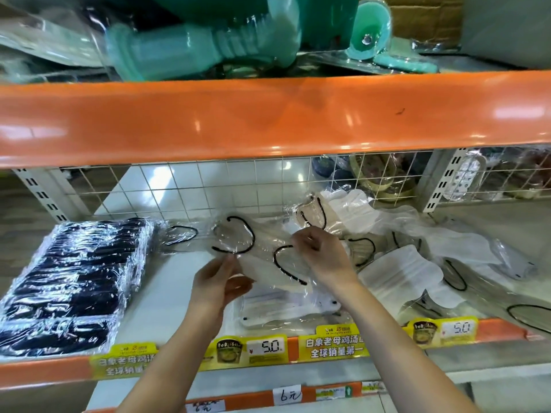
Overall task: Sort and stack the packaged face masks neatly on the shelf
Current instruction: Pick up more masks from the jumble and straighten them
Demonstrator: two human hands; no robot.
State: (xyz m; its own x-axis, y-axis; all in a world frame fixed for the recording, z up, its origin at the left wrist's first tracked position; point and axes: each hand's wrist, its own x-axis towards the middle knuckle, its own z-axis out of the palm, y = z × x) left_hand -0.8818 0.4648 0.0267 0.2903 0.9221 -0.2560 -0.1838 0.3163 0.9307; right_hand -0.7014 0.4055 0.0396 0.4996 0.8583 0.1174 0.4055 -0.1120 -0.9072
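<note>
Down at the front lip of the shelf (167, 296) there's a row of yellow price tags (250, 351), and right behind them a flat packaged white mask (286, 311) is lying on the board, sort of the seed of a new pile. Just above that, both hands are on one clear-wrapped white mask with black ear loops (268, 263): the left hand (216, 281) pinches its near-left edge between thumb and fingers, and the right hand (320, 251) has its fingers curled round the far-right edge of the wrapper, so both are grasping the same packet and holding it up off the shelf. To me this looks like mid-sort, squaring up one packet before it goes down. Off to the left the black masks (71, 281) are already in a tidy overlapping stack, so that colour seems done. To the right it's still a mess, a loose heap of white masks (399, 272) lying every which way with loops sticking out, some of them overlapping. So I'd guess maybe a third of the way through. Next move probably wants the packet turned flat, loops all facing the same way, and laid straight onto the one in front, without the slippery plastic sliding off. Further back there's the wire grid back panel (208, 186), and above it the orange shelf beam (268, 114) with teal plastic goods (208, 40) on top.
</note>
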